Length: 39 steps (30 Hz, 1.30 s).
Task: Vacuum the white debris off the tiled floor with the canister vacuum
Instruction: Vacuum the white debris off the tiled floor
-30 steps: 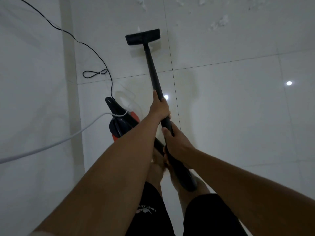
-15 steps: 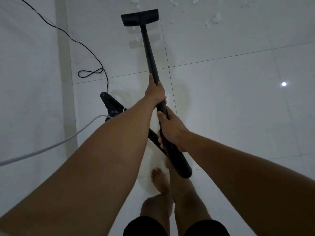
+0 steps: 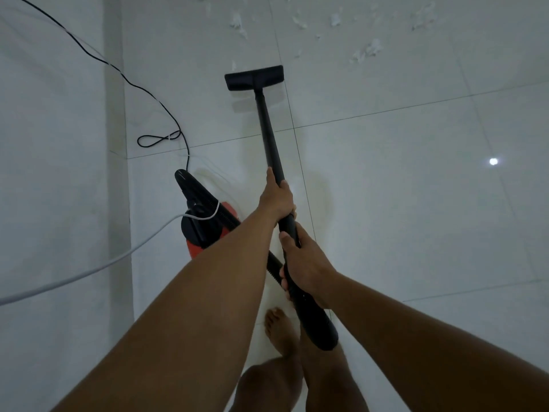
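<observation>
My left hand [image 3: 277, 197] grips the black vacuum wand [image 3: 269, 135] partway up, and my right hand [image 3: 303, 263] grips it lower, near the thick handle end. The flat black floor head [image 3: 254, 77] rests on the white tiled floor [image 3: 401, 203] ahead of me. White debris [image 3: 367, 50] lies scattered just beyond the head, along the top of the view. The red and black canister [image 3: 205, 221] sits to my left, partly hidden behind my left forearm.
A thin black power cord [image 3: 154, 96] runs across the floor from the upper left to the canister, with a small loop. A white cable [image 3: 89, 272] crosses from the left edge. My bare feet [image 3: 279, 328] stand below the handle.
The floor head, pushed far forward half a second ago, has come back toward me. More debris shows beyond it. Both hands keep their hold on the wand.
</observation>
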{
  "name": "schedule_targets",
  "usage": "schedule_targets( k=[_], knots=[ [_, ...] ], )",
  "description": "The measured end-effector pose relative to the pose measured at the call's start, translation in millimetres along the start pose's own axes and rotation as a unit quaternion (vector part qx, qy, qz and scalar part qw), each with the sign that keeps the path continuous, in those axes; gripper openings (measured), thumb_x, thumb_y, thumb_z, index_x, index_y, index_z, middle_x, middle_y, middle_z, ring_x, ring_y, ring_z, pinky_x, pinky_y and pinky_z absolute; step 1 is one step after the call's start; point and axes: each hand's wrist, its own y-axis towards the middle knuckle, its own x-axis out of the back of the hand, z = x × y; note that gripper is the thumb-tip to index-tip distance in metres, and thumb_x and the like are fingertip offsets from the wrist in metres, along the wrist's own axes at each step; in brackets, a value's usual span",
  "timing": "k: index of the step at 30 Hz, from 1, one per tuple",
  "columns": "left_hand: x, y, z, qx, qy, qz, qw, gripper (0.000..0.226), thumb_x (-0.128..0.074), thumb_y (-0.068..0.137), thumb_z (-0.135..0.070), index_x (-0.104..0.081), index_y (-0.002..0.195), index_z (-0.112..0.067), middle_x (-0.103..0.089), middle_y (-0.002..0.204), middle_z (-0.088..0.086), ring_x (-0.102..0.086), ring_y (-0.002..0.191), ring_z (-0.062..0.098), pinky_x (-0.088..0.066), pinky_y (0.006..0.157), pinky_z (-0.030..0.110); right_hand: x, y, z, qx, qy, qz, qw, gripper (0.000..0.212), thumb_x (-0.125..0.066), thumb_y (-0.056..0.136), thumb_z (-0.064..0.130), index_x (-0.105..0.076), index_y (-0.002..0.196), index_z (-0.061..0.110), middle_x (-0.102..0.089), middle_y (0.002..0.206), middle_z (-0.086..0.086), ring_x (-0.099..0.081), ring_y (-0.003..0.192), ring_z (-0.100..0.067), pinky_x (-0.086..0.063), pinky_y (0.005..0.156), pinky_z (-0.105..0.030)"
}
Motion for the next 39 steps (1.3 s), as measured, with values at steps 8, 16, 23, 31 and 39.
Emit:
schedule_targets(
  k=[8,16,23,31,39],
  knots=[
    [-11.8,0.4,21.3,0.026,0.006,0.008,1.0,0.065,-0.032,0.11,-0.03,0.008,0.161,-0.039,-0.054,0.074,0.009,-0.055,0.059,0.02,-0.057,0.067,0.038,-5.8,10.0,-25.1,-0.019,0.017,-0.041,0.999,0.059,-0.037,0.08,0.081,-0.05,0.129,0.051,-0.071,0.117,-0.018,-0.072,0.1,-0.042,-0.059,0.088,-0.06],
    [-25.0,16.2,31.1,0.054,0.009,0.012,0.998,0.064,-0.031,0.111,-0.031,0.009,0.161,-0.04,-0.054,0.073,0.01,-0.055,0.059,0.02,-0.058,0.07,0.04,-7.8,59.2,-59.4,-0.011,-0.002,-0.049,0.999,0.114,-0.021,0.036,0.108,-0.048,0.132,0.053,-0.063,0.134,-0.017,-0.061,0.122,-0.046,-0.049,0.101,-0.061],
    [-24.5,31.4,27.2,0.062,0.029,0.021,0.997,0.066,-0.03,0.111,-0.03,0.013,0.159,-0.04,-0.055,0.075,0.012,-0.056,0.06,0.021,-0.059,0.074,0.042,-7.7,78.2,-59.7,-0.012,-0.003,-0.053,0.998,0.108,-0.022,0.041,0.108,-0.051,0.126,0.049,-0.066,0.128,-0.013,-0.064,0.118,-0.043,-0.052,0.099,-0.063],
    [-17.7,45.1,14.4,0.069,0.044,0.024,0.996,0.067,-0.031,0.111,-0.029,0.015,0.159,-0.04,-0.058,0.085,0.014,-0.057,0.062,0.021,-0.058,0.068,0.039,-8.8,93.7,-52.2,-0.019,-0.014,-0.052,0.998,0.106,-0.02,0.042,0.109,-0.049,0.129,0.055,-0.065,0.129,-0.016,-0.064,0.116,-0.046,-0.051,0.098,-0.068],
    [-5.0,70.2,-3.2,0.082,0.042,0.022,0.995,0.068,-0.031,0.111,-0.028,0.016,0.158,-0.041,-0.06,0.081,0.014,-0.058,0.062,0.02,-0.056,0.063,0.035,0.8,95.4,-12.0,-0.031,-0.016,-0.014,0.999,0.099,-0.026,0.044,0.11,-0.046,0.127,0.06,-0.071,0.116,-0.011,-0.071,0.102,-0.042,-0.055,0.091,-0.065]
  ],
)
